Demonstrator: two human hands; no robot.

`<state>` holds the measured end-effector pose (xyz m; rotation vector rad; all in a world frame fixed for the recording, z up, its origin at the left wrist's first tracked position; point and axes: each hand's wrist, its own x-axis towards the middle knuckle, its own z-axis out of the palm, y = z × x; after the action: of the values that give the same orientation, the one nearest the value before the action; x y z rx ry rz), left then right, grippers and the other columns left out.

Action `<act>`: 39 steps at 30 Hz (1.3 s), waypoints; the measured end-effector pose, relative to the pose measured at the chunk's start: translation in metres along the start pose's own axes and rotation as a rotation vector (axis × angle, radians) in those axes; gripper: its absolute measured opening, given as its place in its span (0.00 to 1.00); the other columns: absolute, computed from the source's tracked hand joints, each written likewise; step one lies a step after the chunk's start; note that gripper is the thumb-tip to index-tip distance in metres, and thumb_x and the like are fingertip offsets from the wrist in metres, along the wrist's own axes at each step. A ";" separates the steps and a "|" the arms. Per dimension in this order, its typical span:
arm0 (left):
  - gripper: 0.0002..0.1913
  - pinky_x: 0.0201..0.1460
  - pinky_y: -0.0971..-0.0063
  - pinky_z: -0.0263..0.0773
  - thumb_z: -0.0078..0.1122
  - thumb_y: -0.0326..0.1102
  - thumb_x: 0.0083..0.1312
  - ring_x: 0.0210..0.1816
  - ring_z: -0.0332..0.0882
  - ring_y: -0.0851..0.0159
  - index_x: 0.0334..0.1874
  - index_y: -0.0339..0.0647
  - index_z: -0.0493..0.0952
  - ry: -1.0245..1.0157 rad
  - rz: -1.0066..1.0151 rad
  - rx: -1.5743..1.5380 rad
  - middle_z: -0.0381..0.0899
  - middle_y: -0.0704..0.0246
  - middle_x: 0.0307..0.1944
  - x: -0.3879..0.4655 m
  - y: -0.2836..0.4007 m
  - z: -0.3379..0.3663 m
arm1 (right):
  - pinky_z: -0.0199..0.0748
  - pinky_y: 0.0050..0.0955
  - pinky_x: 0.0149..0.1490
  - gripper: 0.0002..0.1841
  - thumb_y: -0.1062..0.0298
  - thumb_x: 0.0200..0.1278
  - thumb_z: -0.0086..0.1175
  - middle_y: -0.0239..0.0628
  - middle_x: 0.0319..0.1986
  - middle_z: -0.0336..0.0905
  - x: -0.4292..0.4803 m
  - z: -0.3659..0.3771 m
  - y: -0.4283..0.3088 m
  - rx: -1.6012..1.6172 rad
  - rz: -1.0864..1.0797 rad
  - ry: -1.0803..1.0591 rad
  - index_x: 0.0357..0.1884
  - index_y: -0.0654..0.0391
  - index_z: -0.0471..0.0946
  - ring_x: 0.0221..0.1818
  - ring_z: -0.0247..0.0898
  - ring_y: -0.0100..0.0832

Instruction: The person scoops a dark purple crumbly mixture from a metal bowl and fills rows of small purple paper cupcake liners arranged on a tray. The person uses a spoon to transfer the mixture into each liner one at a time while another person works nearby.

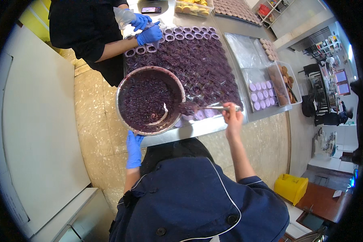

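Note:
My left hand (134,149), in a blue glove, grips a round metal bowl (181,87) by its near left side. Inside the bowl is a dark purple, jam-like filling (148,96), with a pale streak of bare wall showing. My bare right hand (232,116) holds the handle of a metal spoon (213,108). Dark filling coats the spoon's head, which is beside the bowl's right rim. Below it is a wide field of small round pieces (205,66) covered in the same dark filling. At the near edge several lilac pieces (199,115) show without filling on top.
Across the table, a co-worker's blue-gloved hands (149,34) hold a piping bag over lilac rings (179,36). Farther right are a tray of lilac rounds (261,95) and a clear plastic bin of brown rounds (286,84). A phone (151,10) and a tub of yellow pieces (193,8) stand at the back.

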<state>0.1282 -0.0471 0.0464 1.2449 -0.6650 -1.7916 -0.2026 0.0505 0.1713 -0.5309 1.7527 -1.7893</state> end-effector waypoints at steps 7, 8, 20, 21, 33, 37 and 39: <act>0.37 0.66 0.61 0.63 0.43 0.57 0.71 0.62 0.66 0.50 0.69 0.32 0.54 0.055 -0.039 -0.011 0.60 0.54 0.66 0.008 -0.009 -0.010 | 0.67 0.26 0.28 0.07 0.67 0.69 0.49 0.35 0.23 0.77 -0.009 0.006 0.040 -0.607 -0.427 -0.042 0.35 0.58 0.77 0.23 0.73 0.26; 0.36 0.66 0.62 0.63 0.42 0.57 0.71 0.63 0.66 0.51 0.69 0.32 0.55 0.016 -0.018 -0.008 0.60 0.56 0.67 0.008 -0.009 -0.011 | 0.67 0.25 0.28 0.06 0.70 0.67 0.50 0.36 0.25 0.78 -0.012 0.014 0.050 -0.683 -0.499 -0.080 0.36 0.59 0.78 0.23 0.72 0.28; 0.35 0.66 0.61 0.63 0.43 0.56 0.71 0.63 0.66 0.51 0.69 0.33 0.55 -0.031 0.014 -0.002 0.62 0.56 0.66 0.004 -0.003 -0.008 | 0.67 0.24 0.28 0.05 0.74 0.64 0.52 0.36 0.28 0.79 -0.026 0.000 0.075 -0.692 -0.447 -0.064 0.37 0.57 0.79 0.23 0.73 0.30; 0.35 0.66 0.61 0.63 0.43 0.56 0.71 0.63 0.66 0.51 0.69 0.33 0.55 -0.031 0.014 0.001 0.62 0.56 0.66 0.004 -0.003 -0.009 | 0.67 0.25 0.29 0.05 0.72 0.64 0.52 0.36 0.27 0.79 -0.027 -0.002 0.077 -0.661 -0.394 -0.018 0.37 0.55 0.79 0.23 0.74 0.31; 0.33 0.64 0.62 0.65 0.42 0.55 0.72 0.62 0.67 0.52 0.67 0.32 0.58 -0.004 0.004 -0.017 0.66 0.56 0.63 0.007 -0.005 -0.010 | 0.68 0.28 0.28 0.05 0.75 0.60 0.54 0.35 0.30 0.79 -0.025 0.002 0.083 -0.714 -0.530 -0.057 0.37 0.55 0.79 0.22 0.74 0.33; 0.32 0.64 0.62 0.66 0.41 0.55 0.72 0.60 0.69 0.53 0.66 0.32 0.60 0.000 0.001 -0.002 0.68 0.55 0.61 0.006 -0.004 -0.009 | 0.69 0.32 0.27 0.07 0.76 0.56 0.57 0.34 0.28 0.78 -0.031 0.007 0.073 -0.843 -0.636 -0.163 0.36 0.53 0.78 0.24 0.75 0.38; 0.32 0.64 0.62 0.66 0.41 0.54 0.72 0.60 0.69 0.53 0.66 0.32 0.60 0.000 0.003 0.000 0.68 0.55 0.61 0.006 -0.003 -0.008 | 0.70 0.33 0.27 0.07 0.75 0.55 0.57 0.34 0.27 0.77 -0.033 0.011 0.069 -0.861 -0.689 -0.177 0.36 0.52 0.77 0.24 0.75 0.39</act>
<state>0.1340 -0.0498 0.0379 1.2429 -0.6663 -1.7896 -0.1621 0.0657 0.1076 -1.7485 2.3302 -1.1857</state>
